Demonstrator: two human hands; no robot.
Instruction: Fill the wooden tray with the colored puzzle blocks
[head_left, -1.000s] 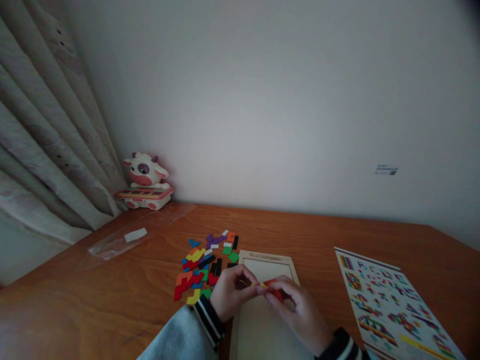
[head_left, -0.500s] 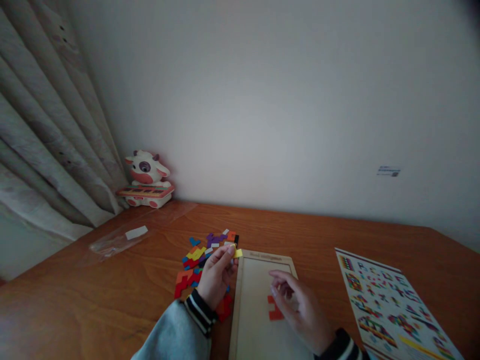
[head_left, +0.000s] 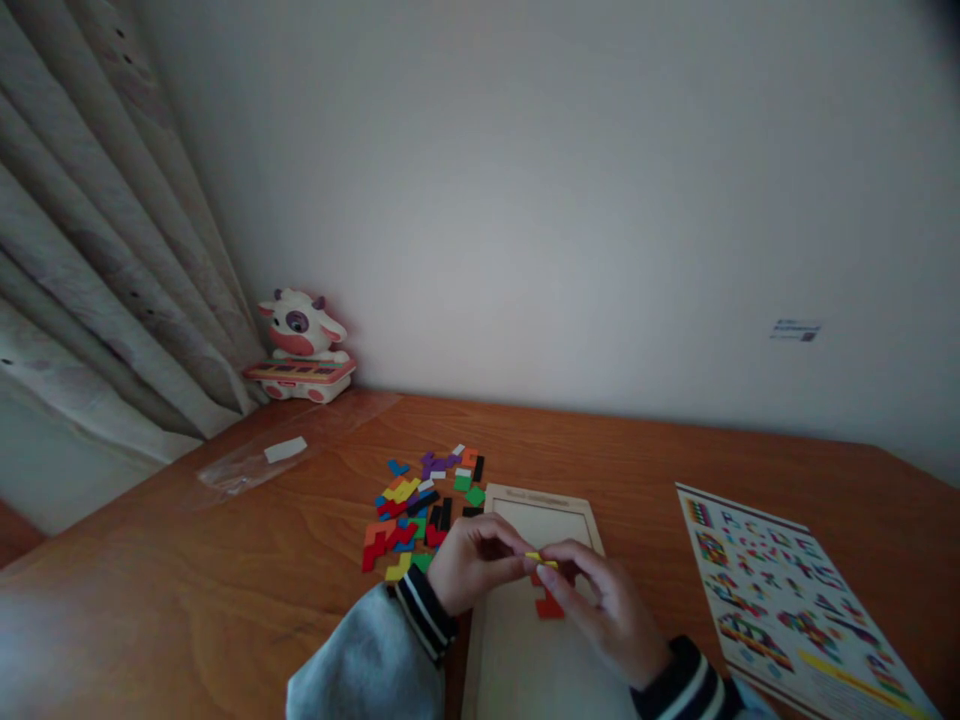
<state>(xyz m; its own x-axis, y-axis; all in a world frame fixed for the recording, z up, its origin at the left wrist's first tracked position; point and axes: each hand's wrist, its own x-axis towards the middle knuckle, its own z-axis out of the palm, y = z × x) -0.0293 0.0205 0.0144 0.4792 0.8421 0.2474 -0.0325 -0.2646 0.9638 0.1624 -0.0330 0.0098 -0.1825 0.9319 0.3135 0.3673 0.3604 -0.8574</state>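
A small yellow puzzle piece is pinched between the fingertips of both hands, above the wooden puzzle board. My left hand reaches it from the left, thumb and fingers closed on its end. From the other side my right hand grips it with thumb and forefinger. Just below the fingers, a red puzzle piece lies on the board, partly hidden by my right hand. Fingers cover some of the yellow piece, so its full shape is unclear.
Left of the board, several coloured pieces lie scattered. A printed pattern sheet is on the right. A clear plastic bag and a toy cow with a keyboard are at the back left, by the curtain.
My left hand has brought the yellow piece rightward from the board's left edge to over its middle. My right hand has closed on the piece too. The view has shifted slightly.
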